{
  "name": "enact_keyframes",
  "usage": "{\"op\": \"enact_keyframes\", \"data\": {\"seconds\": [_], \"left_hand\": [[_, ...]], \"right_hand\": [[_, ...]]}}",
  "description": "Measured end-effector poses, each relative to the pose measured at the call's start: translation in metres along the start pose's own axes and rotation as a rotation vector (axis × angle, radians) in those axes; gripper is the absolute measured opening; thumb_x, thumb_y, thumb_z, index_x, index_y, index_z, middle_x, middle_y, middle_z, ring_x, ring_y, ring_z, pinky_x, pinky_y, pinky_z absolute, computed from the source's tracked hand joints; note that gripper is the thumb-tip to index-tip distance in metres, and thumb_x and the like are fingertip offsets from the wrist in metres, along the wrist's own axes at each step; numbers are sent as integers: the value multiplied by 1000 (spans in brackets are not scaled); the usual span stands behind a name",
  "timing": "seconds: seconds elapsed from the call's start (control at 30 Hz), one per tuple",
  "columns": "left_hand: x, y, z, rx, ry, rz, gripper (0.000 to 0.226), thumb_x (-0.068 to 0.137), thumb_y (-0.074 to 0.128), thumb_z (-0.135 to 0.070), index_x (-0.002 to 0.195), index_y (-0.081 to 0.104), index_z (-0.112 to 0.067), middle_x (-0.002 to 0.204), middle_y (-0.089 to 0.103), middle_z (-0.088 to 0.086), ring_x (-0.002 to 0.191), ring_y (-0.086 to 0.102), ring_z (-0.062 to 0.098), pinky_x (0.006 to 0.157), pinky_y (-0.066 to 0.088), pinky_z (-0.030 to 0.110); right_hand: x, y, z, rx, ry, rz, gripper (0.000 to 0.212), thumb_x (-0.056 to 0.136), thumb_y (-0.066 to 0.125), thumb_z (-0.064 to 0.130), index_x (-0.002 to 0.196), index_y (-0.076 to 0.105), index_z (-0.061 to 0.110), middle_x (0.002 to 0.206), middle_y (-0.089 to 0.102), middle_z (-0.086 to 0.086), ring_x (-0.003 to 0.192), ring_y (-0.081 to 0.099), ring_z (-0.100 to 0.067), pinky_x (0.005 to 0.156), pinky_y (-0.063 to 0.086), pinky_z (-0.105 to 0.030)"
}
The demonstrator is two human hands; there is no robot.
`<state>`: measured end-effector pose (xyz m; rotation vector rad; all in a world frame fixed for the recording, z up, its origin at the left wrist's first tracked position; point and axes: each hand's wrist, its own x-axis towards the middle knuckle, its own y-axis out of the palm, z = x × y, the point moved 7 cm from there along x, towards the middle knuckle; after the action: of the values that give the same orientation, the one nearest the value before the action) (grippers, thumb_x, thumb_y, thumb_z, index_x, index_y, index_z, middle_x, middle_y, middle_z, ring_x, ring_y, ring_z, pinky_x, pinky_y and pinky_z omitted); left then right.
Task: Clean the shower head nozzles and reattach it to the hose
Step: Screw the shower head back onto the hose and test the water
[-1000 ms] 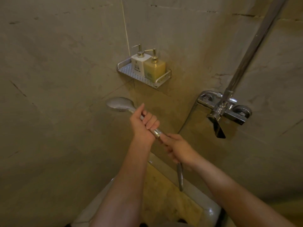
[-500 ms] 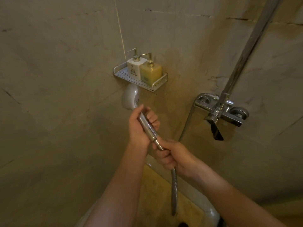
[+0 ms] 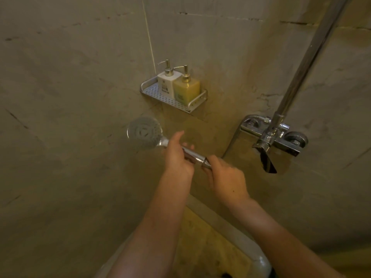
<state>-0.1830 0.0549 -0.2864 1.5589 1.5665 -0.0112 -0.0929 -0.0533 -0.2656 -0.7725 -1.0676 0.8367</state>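
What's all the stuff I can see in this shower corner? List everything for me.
shower head: one, chrome, nozzle face toward the camera, held below the shelf
shelf: one, perforated silver metal, on the wall
pump bottles: two, white and yellow, side by side on the shelf
mixer tap: one, chrome, on the wall at right
riser pipe: one, chrome, rising from the tap
left hand: grips the handle
right hand: closed at the handle's end

Materials before you: your shower head [image 3: 143,132] has a matt grey nozzle face and a glossy chromed metal handle; the mixer tap [image 3: 271,137] and riser pipe [image 3: 305,63] are polished metal; the shelf [image 3: 170,99] is perforated matt metal; the wall [image 3: 70,87] is smooth, veined stone tile.
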Motion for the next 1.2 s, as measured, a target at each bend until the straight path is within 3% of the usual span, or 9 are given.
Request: {"op": "enact_keyframes", "data": {"seconds": [0.13, 0.33, 0.53, 0.6, 0.67, 0.77, 0.97, 1.1, 1.2], "left_hand": [[-2, -10, 12, -172, -34, -62, 23, 97, 58, -17, 77, 47, -15, 69, 41, -1, 56, 42, 13, 63, 43, 30], [0, -20, 17, -157, -38, 40, 36, 93, 58, -22, 65, 36, -23, 47, 28, -8, 36, 26, 9, 45, 29, 25], [3, -15, 25, -154, -60, 358, 32, 86, 62, -22, 60, 42, -22, 38, 30, -10, 28, 26, 7, 34, 23, 19], [2, -9, 24, -172, -86, 517, 31, 85, 64, -23, 60, 46, -19, 36, 31, -9, 26, 27, 7, 34, 21, 19], [-3, 0, 22, -215, -137, 721, 29, 86, 66, -21, 63, 50, -16, 36, 35, -7, 26, 28, 8, 33, 24, 19], [-18, 12, 15, -326, -192, 979, 21, 94, 55, -19, 75, 47, -13, 39, 33, -8, 30, 27, 8, 35, 32, 22], [-46, 34, -11, -408, -165, 1147, 20, 88, 59, -12, 94, 39, -13, 37, 39, -10, 25, 34, 3, 32, 32, 19], [-50, 37, -9, -371, -158, 1164, 54, 89, 67, -35, 126, 44, -4, 51, 52, -3, 37, 48, 7, 39, 45, 22], [-44, 43, -1, -347, -187, 1147, 75, 81, 76, -50, 134, 43, -8, 66, 60, 4, 53, 57, 12, 53, 50, 27]], "right_hand": [[-5, 6, -3, 37, -9, 15, 21, 87, 71, 25, 99, 54, 21, 83, 59, 0, 70, 61, -26, 46, 42, -32], [-22, 23, 1, 316, 18, 329, 17, 102, 47, 36, 101, 40, 21, 88, 66, -11, 75, 59, -39, 59, 43, -48], [-32, 31, 2, 624, 209, 485, 27, 103, 46, 41, 91, 51, 17, 74, 57, 4, 66, 53, -13, 63, 43, -38], [-35, 37, 4, 865, 382, 548, 28, 103, 48, 36, 81, 49, 18, 65, 47, 5, 53, 42, -7, 51, 36, -30], [-44, 44, 12, 1232, 631, 655, 30, 104, 46, 32, 78, 47, 18, 57, 33, 4, 41, 28, -6, 38, 23, -19], [-52, 43, 30, 1595, 787, 862, 29, 100, 48, 40, 80, 51, 19, 55, 22, 8, 39, 18, -2, 37, 12, -10], [-49, 30, 64, 2094, 601, 1306, 26, 94, 56, 48, 93, 57, 22, 58, 20, 13, 42, 16, -1, 33, 16, -12], [-40, 24, 59, 2159, 502, 1364, 25, 96, 56, 46, 93, 59, 21, 59, 22, 12, 43, 19, -2, 35, 7, -16], [-40, 26, 52, 2137, 504, 1354, 25, 97, 52, 45, 91, 53, 21, 59, 22, 12, 43, 19, -2, 34, 10, -14]]}}
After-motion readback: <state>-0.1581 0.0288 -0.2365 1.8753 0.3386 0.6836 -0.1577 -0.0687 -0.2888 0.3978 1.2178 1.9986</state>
